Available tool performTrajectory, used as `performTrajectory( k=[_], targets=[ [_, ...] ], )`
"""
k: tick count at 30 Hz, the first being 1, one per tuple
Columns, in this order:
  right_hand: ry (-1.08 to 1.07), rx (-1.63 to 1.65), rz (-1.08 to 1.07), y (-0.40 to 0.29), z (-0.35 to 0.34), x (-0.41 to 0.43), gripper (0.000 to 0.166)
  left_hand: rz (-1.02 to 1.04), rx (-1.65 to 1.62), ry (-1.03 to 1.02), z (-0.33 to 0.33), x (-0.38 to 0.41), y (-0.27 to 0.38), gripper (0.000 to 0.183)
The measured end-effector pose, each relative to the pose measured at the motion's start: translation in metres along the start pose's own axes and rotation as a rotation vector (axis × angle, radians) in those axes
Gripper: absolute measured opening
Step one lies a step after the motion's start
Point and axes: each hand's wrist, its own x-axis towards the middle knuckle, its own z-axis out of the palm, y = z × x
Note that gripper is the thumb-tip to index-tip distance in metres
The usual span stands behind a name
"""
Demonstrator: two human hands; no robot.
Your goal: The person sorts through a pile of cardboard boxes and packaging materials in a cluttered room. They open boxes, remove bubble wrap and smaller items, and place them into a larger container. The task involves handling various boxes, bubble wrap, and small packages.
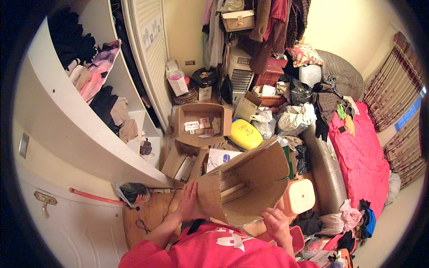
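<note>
A large open cardboard box [251, 184] is tilted in front of my chest, its opening turned up towards me. My left hand [189, 201] presses against its left outer side, fingers stretched along the cardboard. On the near right, my right hand [276, 221] grips the box's rim. A strip of lighter material shows inside, but I cannot tell what it is. Just beyond stands a white box [219, 159] with a blue mark, partly hidden. Another open cardboard box [181, 117] farther off holds several small packets [197, 125].
White shelves with clothes [127, 130] line the left, above a white door [73, 221]. A yellow plastic lid [246, 134], bags [296, 117] and a pink stool [300, 197] crowd the floor. To the right is a bed with a red cover [362, 160].
</note>
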Motion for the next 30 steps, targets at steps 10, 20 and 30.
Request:
performTrajectory(
  k=[10, 20, 30],
  targets=[
    [0.117, -0.049, 0.234, 0.005, -0.028, -0.029, 0.021, 0.143, -0.228, 0.284, 0.015, 0.032, 0.05, 0.089],
    [0.338, 0.038, 0.404, 0.01, -0.041, -0.023, 0.025, 0.413, -0.154, 0.247, -0.021, 0.061, 0.057, 0.059],
    [0.56, 0.644, 0.692, 0.097, -0.003, -0.074, 0.085, 0.123, -0.436, 0.31, -0.041, 0.055, 0.063, 0.058]
  ],
)
